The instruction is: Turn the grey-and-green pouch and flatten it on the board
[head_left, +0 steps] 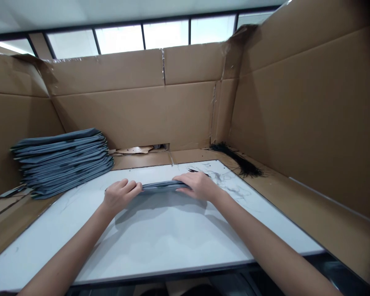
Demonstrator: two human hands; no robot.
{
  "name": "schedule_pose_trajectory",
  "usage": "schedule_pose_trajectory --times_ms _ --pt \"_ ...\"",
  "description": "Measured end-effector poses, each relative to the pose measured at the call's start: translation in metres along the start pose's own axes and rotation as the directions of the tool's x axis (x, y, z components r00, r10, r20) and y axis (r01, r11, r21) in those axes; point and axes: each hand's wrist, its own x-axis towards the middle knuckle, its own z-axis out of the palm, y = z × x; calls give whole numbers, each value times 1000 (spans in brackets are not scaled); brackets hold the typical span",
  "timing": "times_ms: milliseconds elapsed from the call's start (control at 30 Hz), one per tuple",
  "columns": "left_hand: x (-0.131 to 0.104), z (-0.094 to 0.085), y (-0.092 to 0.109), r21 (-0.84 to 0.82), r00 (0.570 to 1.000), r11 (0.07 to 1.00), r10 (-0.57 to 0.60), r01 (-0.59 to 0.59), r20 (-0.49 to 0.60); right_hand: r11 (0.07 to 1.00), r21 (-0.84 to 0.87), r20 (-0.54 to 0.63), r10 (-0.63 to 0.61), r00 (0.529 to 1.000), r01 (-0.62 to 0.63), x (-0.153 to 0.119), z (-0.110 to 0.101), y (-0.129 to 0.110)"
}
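Observation:
Between my hands, just above the white board, is a flat folded piece of grey-blue fabric (160, 186), seen nearly edge-on. My left hand (122, 195) is closed around its left end, with the fingers curled over it. At the other end my right hand (199, 186) grips the fabric, fingers on top and thumb below. What the fabric is made into cannot be made out. A tall stack of similar folded grey-blue fabric pieces (66, 164) stands at the back left. Some thin black strips (195, 170) lie just behind my right hand.
The white board (172, 246) has grey marks at its back right. A bundle of thin black strands (239, 159) lies on the cardboard to the right. Tall cardboard walls (135, 111) enclose the back and both sides, with a small cut-out low in the back wall.

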Motion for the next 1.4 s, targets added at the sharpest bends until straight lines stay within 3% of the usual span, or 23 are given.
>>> schedule_pose_trajectory --times_ms 133,267,400,500,600,667,767,867,933,1000,1067,1133,1200,1300,1400 --pt "-7 2 -5 -105 998 994 -5 11 57 997 -46 -45 -64 997 62 3 15 -13" --pt "-17 3 -6 -168 983 978 144 -125 112 984 -60 -82 -170 982 165 -10 32 -13" --pt "-31 4 -2 -242 946 952 241 -187 216 981 126 131 -164 978 147 -22 41 -10" --pt "-38 4 -1 -386 886 917 257 -98 386 949 311 382 -78 921 -48 -25 40 -9" --pt "-40 3 -2 -490 828 862 177 130 531 881 362 593 35 805 -305 -22 32 -10" --pt "-39 2 -3 -532 762 806 165 261 626 844 355 681 62 730 -403 -17 26 -13" --pt "-34 0 -4 -557 656 718 185 419 732 830 318 750 76 658 -458 -11 20 -17" --pt "-30 -2 -8 -567 584 606 199 558 787 829 267 783 110 612 -491 -8 20 -16" --pt "-28 -2 -13 -566 555 482 183 668 811 829 195 776 196 600 -524 -6 23 -9" --pt "-26 0 -19 -535 538 344 95 772 838 837 54 766 315 560 -545 -1 29 0" --pt "-24 6 -24 -450 474 261 -35 854 880 842 -82 765 397 508 -533 10 35 9" --pt "-20 13 -26 -342 379 245 -119 907 918 842 -160 764 436 475 -515 26 44 11" --pt "-14 20 -24 -267 314 276 -145 924 938 830 -212 747 478 462 -516 42 56 3" --pt "-3 30 -7 -188 276 355 -215 916 937 794 -291 711 553 435 -534 56 78 -20" --pt "5 36 18 -51 230 476 -325 878 917 773 -318 683 588 433 -549 52 93 -34"
